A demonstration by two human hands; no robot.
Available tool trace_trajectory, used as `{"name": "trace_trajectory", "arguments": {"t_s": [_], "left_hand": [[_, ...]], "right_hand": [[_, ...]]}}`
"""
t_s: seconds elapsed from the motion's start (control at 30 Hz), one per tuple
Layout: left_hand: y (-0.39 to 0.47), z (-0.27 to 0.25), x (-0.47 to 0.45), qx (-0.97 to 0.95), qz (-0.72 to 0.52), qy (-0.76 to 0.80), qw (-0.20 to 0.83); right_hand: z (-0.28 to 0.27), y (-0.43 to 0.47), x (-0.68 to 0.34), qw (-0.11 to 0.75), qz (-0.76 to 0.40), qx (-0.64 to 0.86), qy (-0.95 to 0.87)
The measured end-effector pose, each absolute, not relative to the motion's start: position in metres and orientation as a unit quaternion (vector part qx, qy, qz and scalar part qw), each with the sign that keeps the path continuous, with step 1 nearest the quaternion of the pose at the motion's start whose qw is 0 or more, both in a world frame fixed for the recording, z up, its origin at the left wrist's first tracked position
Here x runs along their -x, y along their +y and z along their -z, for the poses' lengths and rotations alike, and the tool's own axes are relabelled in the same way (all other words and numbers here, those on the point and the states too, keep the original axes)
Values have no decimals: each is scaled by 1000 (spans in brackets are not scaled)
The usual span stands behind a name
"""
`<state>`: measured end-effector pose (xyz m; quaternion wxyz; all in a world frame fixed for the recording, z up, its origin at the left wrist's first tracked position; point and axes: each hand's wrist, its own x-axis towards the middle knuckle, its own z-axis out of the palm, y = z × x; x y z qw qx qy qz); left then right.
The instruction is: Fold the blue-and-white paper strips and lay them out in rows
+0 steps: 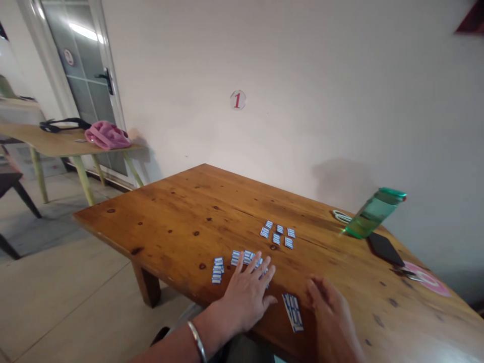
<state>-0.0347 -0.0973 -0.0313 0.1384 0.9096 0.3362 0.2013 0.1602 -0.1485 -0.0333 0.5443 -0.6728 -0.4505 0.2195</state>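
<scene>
My left hand (251,290), with a silver bangle (197,341) on its wrist, lies palm down with its fingers spread. Under and beyond its fingertips are small blue-and-white cards (235,257), partly covered by the hand. Just left of that hand sits a small cluster of similar cards (217,270). My right hand (328,307) is curled near the table's front edge, fingers drawn together; whether anything is inside them is hidden. Between the hands lies an overlapping stack of larger-looking blue-and-white cards (293,312), apart from both.
Farther in lie several loose cards (276,238) on the wooden table (170,222). At the right are a tilted green bottle (374,214), a white cable (341,217), a black phone-like slab (384,248) and a pink disc (434,282) with keys (410,275). A wall stands behind.
</scene>
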Motion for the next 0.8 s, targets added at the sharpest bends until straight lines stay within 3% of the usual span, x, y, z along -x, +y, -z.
{"name": "trace_trajectory", "arguments": {"t_s": [0.33,0.6,0.8], "left_hand": [[-90,37,63,-921,-171,331,117],[-90,44,79,-901,-275,332,45],[-83,52,79,-833,-416,345,116]], "right_hand": [[55,-166,-156,534,-199,704,-424],[45,-171,-146,508,-151,720,-449],[42,-171,-144,467,-144,738,-466]]}}
